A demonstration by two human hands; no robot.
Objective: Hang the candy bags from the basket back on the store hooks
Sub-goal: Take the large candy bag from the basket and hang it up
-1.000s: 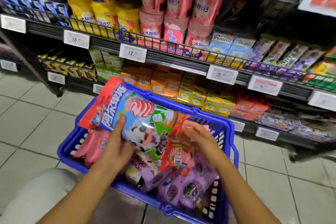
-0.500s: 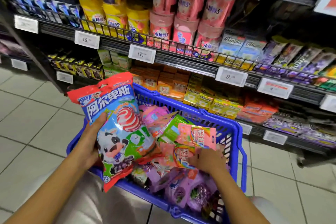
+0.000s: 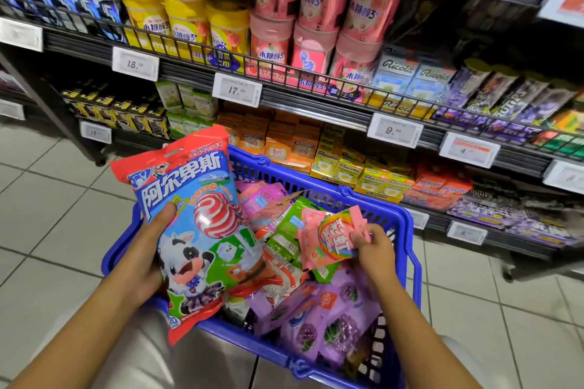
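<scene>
A blue plastic basket [image 3: 410,262] sits low in front of me, filled with candy bags. My left hand [image 3: 142,253] grips the left edge of a big blue-and-red lollipop bag [image 3: 202,230] with a cartoon cow, held upright over the basket's left side. My right hand [image 3: 376,249] pinches the right edge of a small pink Skittles bag [image 3: 328,237], lifted just above the heap. Purple bags [image 3: 328,319], a green bag [image 3: 284,234] and pink bags [image 3: 262,199] lie loose in the basket. No hooks are visible.
Wire-fronted store shelves [image 3: 316,95] stand right behind the basket, stocked with yellow and pink gum tubs, Ricola boxes [image 3: 357,170] and gum packs. White price tags [image 3: 237,90] line the shelf edges. Pale floor tiles [image 3: 50,205] spread left and right.
My left hand raised the lollipop bag from flat on the heap to upright at the basket's left. My right hand took the pink Skittles bag and lifted it.
</scene>
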